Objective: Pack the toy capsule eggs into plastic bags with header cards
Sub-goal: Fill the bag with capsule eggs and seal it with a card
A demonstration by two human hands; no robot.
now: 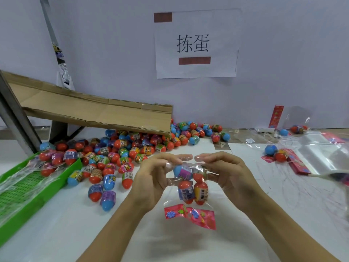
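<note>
Nearest the camera, above the white table (245, 233), a clear plastic bag (190, 183) is held up between both hands, with the forearms reaching in from the bottom edge. The left hand (151, 182) is turned palm-inward, its fingers curled round the bag's left side; the right hand (230, 176) mirrors it, pinching the upper right edge. Four capsule eggs (188, 188) are seen inside the bag, two above and two below. A pink header card (190, 215) hangs at the bag's lower end, crumpled, so its print cannot be read. The fingertips behind the film are hard to make out.

Further left, a green tray (37, 190) is cut off by the picture's edge and partly covered by clear film. Behind the hands, a heap of loose eggs (122, 150) is spread under a sloping cardboard chute (98, 112), which hides part of the heap. To the right, a stack of empty bags (319, 154) and packed eggs lie blurred. On the wall, a paper sign (195, 44) is fixed.
</note>
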